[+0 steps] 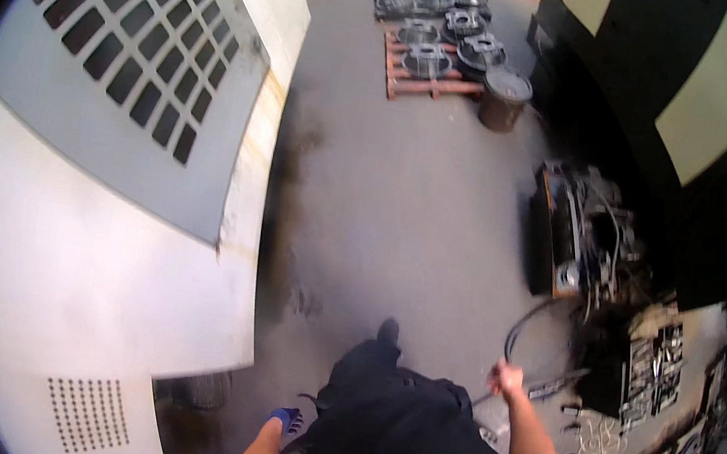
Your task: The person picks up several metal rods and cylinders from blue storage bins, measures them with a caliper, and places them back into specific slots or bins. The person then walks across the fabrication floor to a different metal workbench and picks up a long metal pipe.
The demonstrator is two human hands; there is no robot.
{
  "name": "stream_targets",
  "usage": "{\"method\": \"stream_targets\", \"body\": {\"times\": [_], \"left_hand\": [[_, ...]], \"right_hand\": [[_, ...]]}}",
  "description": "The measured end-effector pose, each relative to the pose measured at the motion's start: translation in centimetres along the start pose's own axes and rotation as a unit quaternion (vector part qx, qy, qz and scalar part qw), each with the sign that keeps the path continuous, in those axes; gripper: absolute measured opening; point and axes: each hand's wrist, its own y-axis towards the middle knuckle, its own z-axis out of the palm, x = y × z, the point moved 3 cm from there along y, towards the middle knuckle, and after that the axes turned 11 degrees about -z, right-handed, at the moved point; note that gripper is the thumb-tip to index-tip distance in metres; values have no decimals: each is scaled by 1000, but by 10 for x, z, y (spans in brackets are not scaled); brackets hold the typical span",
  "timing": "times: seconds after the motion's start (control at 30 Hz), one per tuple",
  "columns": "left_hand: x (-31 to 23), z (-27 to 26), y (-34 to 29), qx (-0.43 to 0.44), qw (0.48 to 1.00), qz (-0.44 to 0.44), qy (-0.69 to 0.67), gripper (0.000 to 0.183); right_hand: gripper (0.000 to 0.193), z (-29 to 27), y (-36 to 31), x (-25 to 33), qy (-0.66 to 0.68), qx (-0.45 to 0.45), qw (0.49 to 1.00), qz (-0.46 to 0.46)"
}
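My right hand (507,379) is out to the right at waist height, its fingers curled closed. A black cable (525,322) curves down right beside it. Whether the fingers grip the cable or something small is not clear. My left hand (288,419) hangs low at my left side, blurred. Blue and dark material covers its fingers, like a glove or a cloth, and their pose cannot be made out. Below me are my dark clothes (400,427) and one dark shoe (388,331) on the grey floor (385,202).
A white machine cabinet (99,255) with a slotted grey panel stands close on my left. On the right are a dark machine (652,91), a cart of metal parts (581,230) and a rack of tools (655,366). Ahead, a bucket (504,98) stands beside a pallet (394,78) of round castings.
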Motion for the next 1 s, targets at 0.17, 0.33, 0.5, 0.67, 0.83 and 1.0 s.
{"method": "stream_targets", "body": {"times": [0.17, 0.33, 0.5, 0.67, 0.83, 1.0], "left_hand": [[-249, 2, -69, -93, 984, 98, 115, 33], [-487, 19, -126, -115, 937, 264, 199, 29], [-624, 70, -205, -90, 948, 297, 66, 26], [-681, 60, -234, -82, 967, 227, 83, 23], [-729, 28, -201, -1, 985, 151, -87, 28], [-786, -15, -164, -13, 993, 15, -117, 29]], "right_hand": [[38, 59, 30, 24, -133, 89, 979, 124], [35, 79, 97, 72, -188, 80, 965, 162], [33, 90, 246, 132, -152, 123, 933, 302], [34, 104, 474, 284, -267, 147, 928, 212], [29, 183, 692, 572, -298, 94, 933, -179], [29, 331, 770, 799, -150, 60, 966, -200]]}}
